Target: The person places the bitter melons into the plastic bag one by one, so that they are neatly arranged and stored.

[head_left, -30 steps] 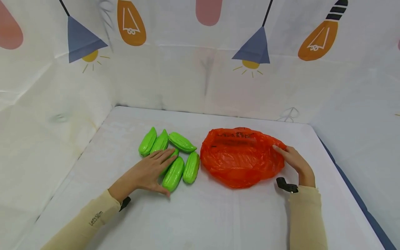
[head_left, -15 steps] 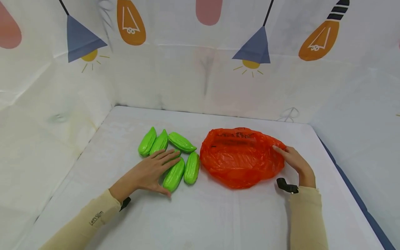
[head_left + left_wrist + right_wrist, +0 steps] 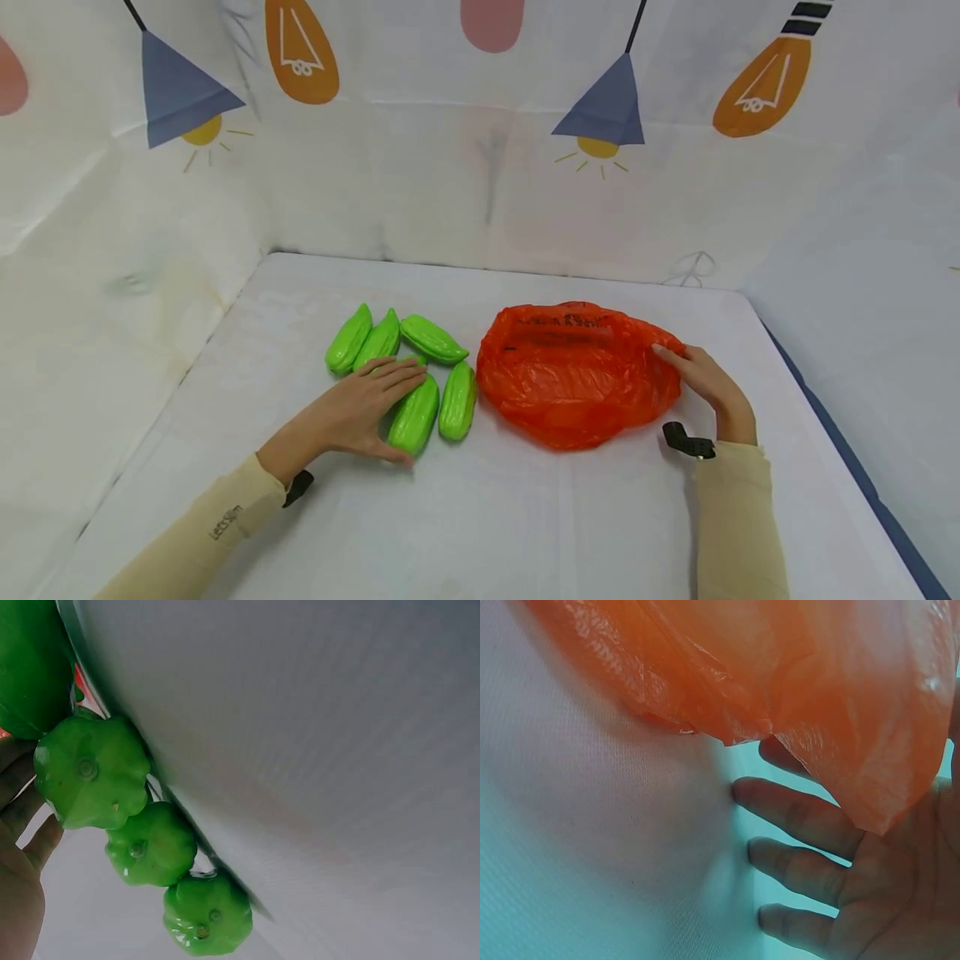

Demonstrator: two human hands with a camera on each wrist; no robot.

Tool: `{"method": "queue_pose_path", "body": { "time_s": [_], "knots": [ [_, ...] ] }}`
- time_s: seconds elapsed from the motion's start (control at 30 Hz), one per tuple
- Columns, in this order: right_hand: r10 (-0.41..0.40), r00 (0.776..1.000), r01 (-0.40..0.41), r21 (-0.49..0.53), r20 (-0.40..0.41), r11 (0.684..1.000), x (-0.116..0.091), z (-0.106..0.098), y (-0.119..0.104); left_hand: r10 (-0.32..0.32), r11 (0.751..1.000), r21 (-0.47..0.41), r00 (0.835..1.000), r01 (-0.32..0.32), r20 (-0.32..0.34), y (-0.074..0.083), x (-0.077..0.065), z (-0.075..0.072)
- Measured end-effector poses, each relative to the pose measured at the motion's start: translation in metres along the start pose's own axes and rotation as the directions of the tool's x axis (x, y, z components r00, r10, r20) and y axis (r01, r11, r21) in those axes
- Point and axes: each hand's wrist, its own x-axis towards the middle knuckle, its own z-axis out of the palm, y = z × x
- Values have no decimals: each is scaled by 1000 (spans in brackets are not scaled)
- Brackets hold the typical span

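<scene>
Several glossy, ribbed green bitter melons lie left of the middle of the table. My left hand [image 3: 352, 412] spreads over the nearest bitter melon [image 3: 415, 417], fingers straight across its far end and thumb at its near end. Its palm hides part of the melons behind. In the left wrist view the lobed end of a bitter melon [image 3: 90, 772] lies beside the fingers. To the right lies a crumpled red plastic bag [image 3: 577, 392], mouth spread wide. My right hand [image 3: 708, 383] pinches the bag's right rim between thumb and index finger, the other fingers [image 3: 802, 821] extended.
Another bitter melon [image 3: 457, 402] lies between the left hand and the bag, and one more [image 3: 433, 339] slants behind it. The white table [image 3: 510, 525] meets a printed cloth wall [image 3: 420, 183] at the back.
The left thumb has come slightly closer to the near end of the melon. The right hand and bag keep their place; the head view has shifted a little.
</scene>
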Motion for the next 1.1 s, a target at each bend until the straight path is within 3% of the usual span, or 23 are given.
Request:
{"method": "queue_pose_path", "body": {
  "time_s": [0.27,0.63,0.97,1.1],
  "knots": [
    [-24,1000,24,5,10,1000,1,-1,-6,-51,995,-89,999,51,1,2,5,-16],
    [-1,1000,1,-5,8,1000,0,-4,-4,-34,993,-112,991,20,-126,8,30,-26],
    [6,1000,-6,-1,22,1000,0,-4,-1,-96,983,-171,973,60,-210,17,61,-34],
    [2,1000,-2,-1,23,1000,1,-4,0,-90,983,-181,962,44,-258,19,79,-38]
  ]
}}
